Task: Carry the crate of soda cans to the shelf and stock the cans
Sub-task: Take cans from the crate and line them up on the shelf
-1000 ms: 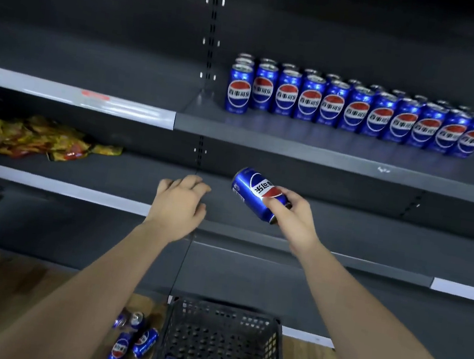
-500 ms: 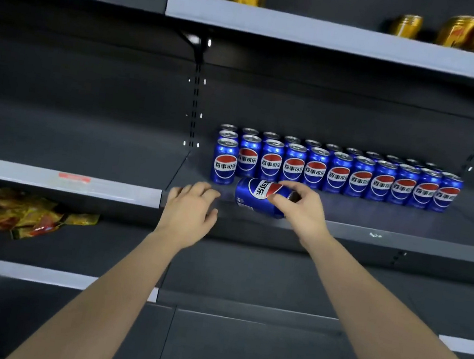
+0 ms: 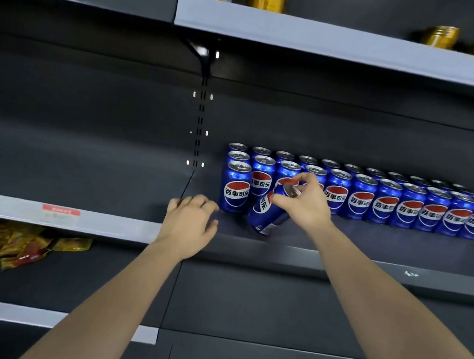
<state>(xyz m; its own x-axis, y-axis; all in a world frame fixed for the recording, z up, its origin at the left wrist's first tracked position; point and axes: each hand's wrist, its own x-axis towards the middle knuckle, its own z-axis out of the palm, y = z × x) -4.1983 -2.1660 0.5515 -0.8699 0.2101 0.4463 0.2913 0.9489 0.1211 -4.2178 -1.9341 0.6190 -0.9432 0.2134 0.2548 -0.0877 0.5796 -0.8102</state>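
Shelf [image 3: 372,250]: two full can rows [image 3: 384,206] at the back, and a front row started with one can at the left end. Stocking looks well along. Crate not in view, so remainder unknown. Held can [image 3: 267,214] sits just right of that one, near the front edge, tilted: base down, top leaning right and back. Right hand [image 3: 305,204] has its fingers wrapped round the top end. Left hand [image 3: 190,221] is relaxed and empty at the front edge.

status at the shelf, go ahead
Right hand grips tilted Pepsi can, base at shelf. Left hand open, near shelf edge. Stocked Pepsi cans close behind.
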